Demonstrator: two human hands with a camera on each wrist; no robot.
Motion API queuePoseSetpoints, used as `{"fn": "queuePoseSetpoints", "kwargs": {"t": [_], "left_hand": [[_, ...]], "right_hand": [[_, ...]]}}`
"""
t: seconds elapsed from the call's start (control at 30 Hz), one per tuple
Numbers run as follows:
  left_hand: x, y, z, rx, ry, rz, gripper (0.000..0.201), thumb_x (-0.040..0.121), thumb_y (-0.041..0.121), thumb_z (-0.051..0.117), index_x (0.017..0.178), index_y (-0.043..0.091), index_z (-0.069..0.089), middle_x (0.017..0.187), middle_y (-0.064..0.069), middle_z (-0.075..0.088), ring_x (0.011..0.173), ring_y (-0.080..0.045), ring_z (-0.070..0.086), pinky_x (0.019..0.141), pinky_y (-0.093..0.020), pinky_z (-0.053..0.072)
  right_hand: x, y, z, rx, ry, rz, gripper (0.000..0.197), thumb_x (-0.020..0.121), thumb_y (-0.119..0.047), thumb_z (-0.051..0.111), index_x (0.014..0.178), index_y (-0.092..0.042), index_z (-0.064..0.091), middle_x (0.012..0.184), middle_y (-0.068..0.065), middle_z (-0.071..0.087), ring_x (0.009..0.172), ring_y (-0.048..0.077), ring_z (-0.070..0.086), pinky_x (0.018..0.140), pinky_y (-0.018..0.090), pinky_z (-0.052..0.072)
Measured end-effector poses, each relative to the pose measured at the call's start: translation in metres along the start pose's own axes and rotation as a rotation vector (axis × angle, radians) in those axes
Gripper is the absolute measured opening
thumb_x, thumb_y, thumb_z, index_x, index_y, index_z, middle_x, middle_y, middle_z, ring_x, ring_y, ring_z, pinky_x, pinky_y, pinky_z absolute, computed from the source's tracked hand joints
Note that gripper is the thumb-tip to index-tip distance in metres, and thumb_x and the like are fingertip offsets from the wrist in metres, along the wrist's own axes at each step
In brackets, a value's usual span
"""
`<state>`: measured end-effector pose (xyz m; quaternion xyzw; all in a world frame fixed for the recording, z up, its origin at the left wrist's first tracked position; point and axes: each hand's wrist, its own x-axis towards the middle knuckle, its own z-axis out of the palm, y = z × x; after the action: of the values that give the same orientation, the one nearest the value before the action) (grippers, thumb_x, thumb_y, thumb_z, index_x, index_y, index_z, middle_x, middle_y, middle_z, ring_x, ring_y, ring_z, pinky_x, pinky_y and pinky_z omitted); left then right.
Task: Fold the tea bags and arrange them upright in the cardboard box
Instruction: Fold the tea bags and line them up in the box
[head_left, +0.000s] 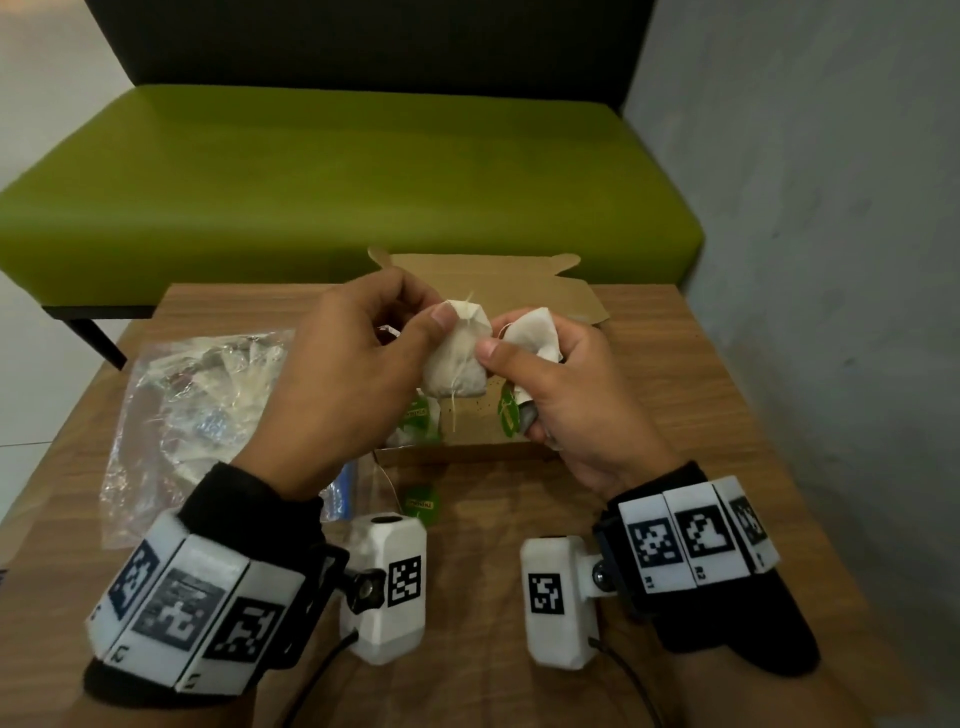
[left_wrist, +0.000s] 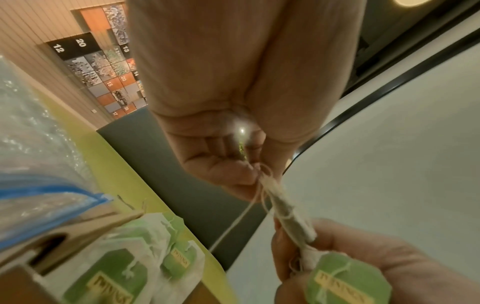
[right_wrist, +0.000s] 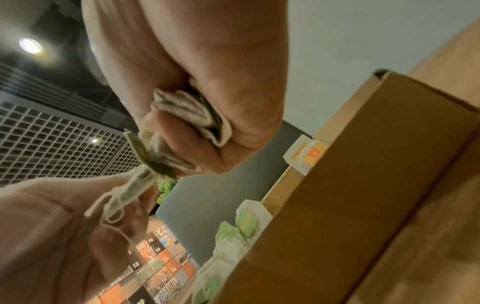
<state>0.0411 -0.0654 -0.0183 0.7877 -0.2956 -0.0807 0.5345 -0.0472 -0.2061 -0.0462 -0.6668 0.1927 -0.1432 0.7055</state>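
Tea bag (head_left: 457, 353) is pinched by the left hand (head_left: 337, 384) and right hand (head_left: 566, 395), which clutches more bags.

You see off-white tea bags (head_left: 457, 358) with green tags (head_left: 509, 413), a plain brown cardboard box (head_left: 498, 283), a wood-grain brown table (head_left: 675, 405), a lime-green bench (head_left: 332, 182), and a clear bag (head_left: 197, 410) with what looks like a blue strip.

A wooden table (head_left: 649, 415) carries everything. On its far middle sits an open cardboard box (head_left: 540, 291). A crinkled clear plastic bag (head_left: 192, 410) lies on the left side. Just near of the box, a green tea tag (head_left: 422, 501) rests on the wood.
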Motion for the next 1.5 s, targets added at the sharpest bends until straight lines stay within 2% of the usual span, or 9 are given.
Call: {"fn": "queuePoseSetpoints", "kwargs": {"t": [0.17,0.27,0.4,0.53,0.73,0.97,1.03,1.17,1.5], "left_hand": [[0.0,0.003,-0.004,-0.15,-0.02,-0.04,0.013,0.095,0.026,0.062,0.084,0.021,0.066,0.071,0.006,0.069,0.06,-0.004,0.06,0.052,-0.024,0.047],[0.0,0.011,-0.006,-0.344,-0.018,-0.063,0.012,0.095,0.02,0.059,0.086,0.016,0.065,0.069,0.005,0.069,0.059,-0.005,0.062,0.047,-0.021,0.049],[-0.001,0.013,-0.006,-0.443,-0.033,-0.086,0.011,0.096,0.016,0.058,0.088,0.011,0.063,0.071,0.001,0.071,0.061,-0.011,0.068,0.049,-0.025,0.056],[0.0,0.008,-0.006,-0.479,0.008,-0.104,0.013,0.097,0.014,0.057,0.086,0.01,0.062,0.069,0.001,0.07,0.062,-0.012,0.069,0.055,-0.026,0.058],[0.007,0.0,-0.015,-0.493,0.183,-0.121,0.014,0.098,0.017,0.058,0.085,0.014,0.062,0.077,0.001,0.069,0.067,-0.011,0.068,0.06,-0.026,0.058],[0.011,-0.014,-0.024,-0.339,0.361,-0.074,0.011,0.097,0.021,0.061,0.087,0.019,0.065,0.1,-0.018,0.07,0.092,-0.031,0.071,0.065,-0.028,0.057],[0.011,-0.017,-0.024,-0.261,0.366,-0.064,0.01,0.096,0.023,0.062,0.088,0.022,0.067,0.095,-0.009,0.073,0.09,-0.026,0.072,0.065,-0.029,0.059],[0.011,-0.016,-0.023,-0.219,0.362,-0.084,0.014,0.096,0.024,0.062,0.082,0.024,0.067,0.093,-0.005,0.073,0.09,-0.025,0.071,0.067,-0.035,0.062],[0.007,0.007,-0.018,-0.645,0.146,-0.167,0.016,0.098,0.018,0.055,0.084,0.013,0.061,0.08,-0.001,0.07,0.067,-0.008,0.07,0.062,-0.022,0.057]], "right_hand": [[-0.001,-0.006,-0.004,0.131,-0.064,0.012,0.022,0.099,-0.007,0.057,0.101,-0.024,0.07,0.089,0.004,0.073,0.044,0.008,0.048,0.036,0.018,0.029],[-0.006,-0.008,-0.002,-0.023,-0.181,0.042,0.034,0.096,-0.004,0.06,0.111,-0.034,0.064,0.077,-0.012,0.071,0.047,0.001,0.055,0.035,0.018,0.033],[-0.013,-0.009,0.007,-0.197,-0.279,0.023,0.013,0.097,-0.017,0.064,0.094,-0.029,0.064,0.06,-0.017,0.064,0.043,-0.004,0.053,0.037,0.012,0.036],[-0.016,-0.013,0.009,-0.159,-0.311,0.005,0.008,0.099,-0.007,0.059,0.094,-0.009,0.065,0.081,0.004,0.068,0.05,-0.008,0.059,0.043,0.005,0.039],[-0.013,-0.009,0.001,-0.282,-0.311,-0.009,0.009,0.098,-0.011,0.062,0.092,-0.009,0.067,0.071,-0.001,0.064,0.051,-0.005,0.056,0.044,0.006,0.039],[-0.01,-0.008,-0.012,-0.119,-0.339,0.037,0.011,0.095,-0.007,0.063,0.084,-0.008,0.065,0.06,-0.002,0.057,0.04,0.002,0.048,0.036,0.013,0.035],[-0.009,-0.01,-0.016,0.029,-0.331,0.042,0.015,0.096,0.002,0.055,0.082,-0.002,0.059,0.056,-0.003,0.055,0.039,0.002,0.049,0.038,0.009,0.036],[-0.008,-0.011,-0.019,0.108,-0.331,0.019,0.009,0.083,-0.009,0.057,0.079,-0.002,0.059,0.055,0.002,0.048,0.04,0.002,0.047,0.039,0.008,0.036],[-0.006,0.003,-0.003,-0.303,-0.334,0.062,0.014,0.095,-0.014,0.065,0.082,-0.014,0.071,0.061,-0.006,0.06,0.062,0.004,0.054,0.066,0.02,0.045]]}}
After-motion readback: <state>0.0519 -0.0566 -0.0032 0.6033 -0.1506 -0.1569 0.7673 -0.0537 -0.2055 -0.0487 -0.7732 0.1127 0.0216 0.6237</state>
